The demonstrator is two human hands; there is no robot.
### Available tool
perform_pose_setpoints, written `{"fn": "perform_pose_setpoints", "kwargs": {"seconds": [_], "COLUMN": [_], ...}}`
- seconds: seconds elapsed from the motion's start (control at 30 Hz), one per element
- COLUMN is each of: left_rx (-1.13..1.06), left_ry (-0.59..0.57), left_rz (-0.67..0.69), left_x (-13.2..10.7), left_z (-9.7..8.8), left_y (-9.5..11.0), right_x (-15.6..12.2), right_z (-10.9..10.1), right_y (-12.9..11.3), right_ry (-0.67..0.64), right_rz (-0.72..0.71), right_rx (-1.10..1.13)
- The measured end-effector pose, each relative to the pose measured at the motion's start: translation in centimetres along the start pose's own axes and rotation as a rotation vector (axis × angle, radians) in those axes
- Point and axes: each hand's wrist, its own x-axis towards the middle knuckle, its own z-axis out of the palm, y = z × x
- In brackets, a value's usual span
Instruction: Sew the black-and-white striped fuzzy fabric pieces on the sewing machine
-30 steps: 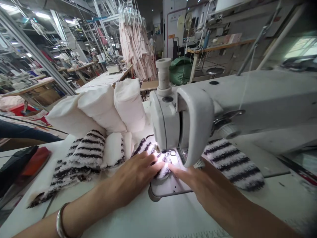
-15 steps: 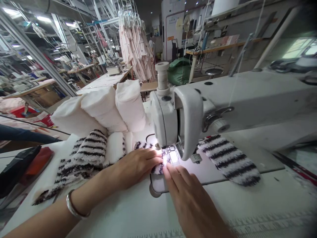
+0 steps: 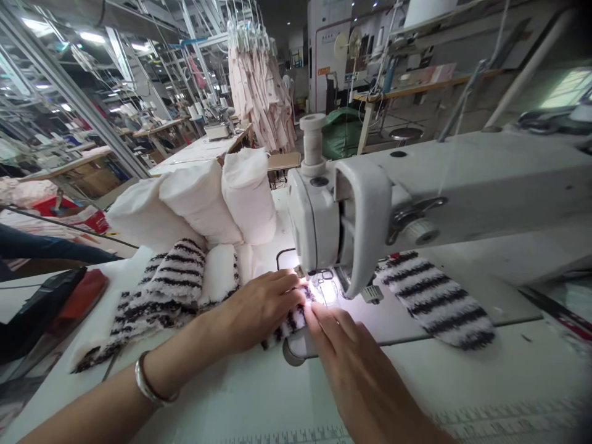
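A white sewing machine [image 3: 351,203] stands on the table, its needle area lit. A small fuzzy black-and-white striped piece [image 3: 289,320] lies under the presser foot. My left hand [image 3: 259,305] rests flat on that piece, fingers together and stretched toward the needle. My right hand [image 3: 351,364] lies beside it, fingertips pressed on the piece's right edge just before the foot. A second striped piece [image 3: 437,299] lies to the right, behind the machine head.
A heap of striped pieces [image 3: 157,296] and rolled white fleece [image 3: 198,200] sits left of the machine. A black and red object [image 3: 50,302] lies at the table's left edge. Hanging pink garments [image 3: 263,86] and other work tables fill the background.
The striped piece has slid toward me from under the foot, now reaching over the plate's front edge. Both hands stay on it; the right hand came in closer to the needle.
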Motion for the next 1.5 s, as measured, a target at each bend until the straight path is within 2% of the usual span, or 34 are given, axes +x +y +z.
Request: {"fn": "perform_pose_setpoints", "kwargs": {"seconds": [0.1,0.2,0.4,0.5,0.63,0.73,0.83,0.93,1.03,1.23,1.5], "left_rx": [-0.045,-0.041,0.052,0.115,0.18,0.247,0.239,0.066,-0.103,-0.167,-0.211], "left_ry": [-0.025,-0.022,0.164,0.186,0.238,0.28,0.305,0.297,0.272,0.271,0.245], "left_rz": [0.042,0.012,-0.2,-0.268,-0.294,-0.351,-0.402,-0.333,-0.217,-0.208,-0.175], "left_x": [-0.6,-1.3,-1.4,-1.2,-0.9,-0.6,-0.3,-0.5,-1.1,-1.4,-2.0], "left_z": [-0.4,0.0,2.5,3.3,4.1,4.7,4.5,3.3,2.3,2.7,2.3], "left_y": [-0.6,-0.3,2.7,3.7,4.2,4.4,4.5,4.5,4.4,4.3,4.7], "right_x": [-0.5,-0.3,1.7,1.7,1.1,1.5,1.9,1.0,-1.0,-3.6,-3.7], "right_z": [0.2,-0.2,-1.7,-2.2,-1.9,-1.7,-2.2,-2.9,-3.0,-2.2,-2.7], "right_y": [0.0,1.4,4.0,4.1,3.5,3.5,3.8,4.2,4.3,3.9,2.3], "right_ry": [0.038,0.023,-0.071,-0.071,-0.099,-0.146,-0.115,-0.104,-0.099,-0.072,-0.049], "right_rz": [0.006,-0.037,-0.018,-0.022,-0.022,0.04,0.044,-0.02,-0.001,0.085,0.118], "right_rx": [-0.013,-0.003,0.084,0.085,0.055,0.038,0.016,-0.001,0.026,0.107,0.108]}}
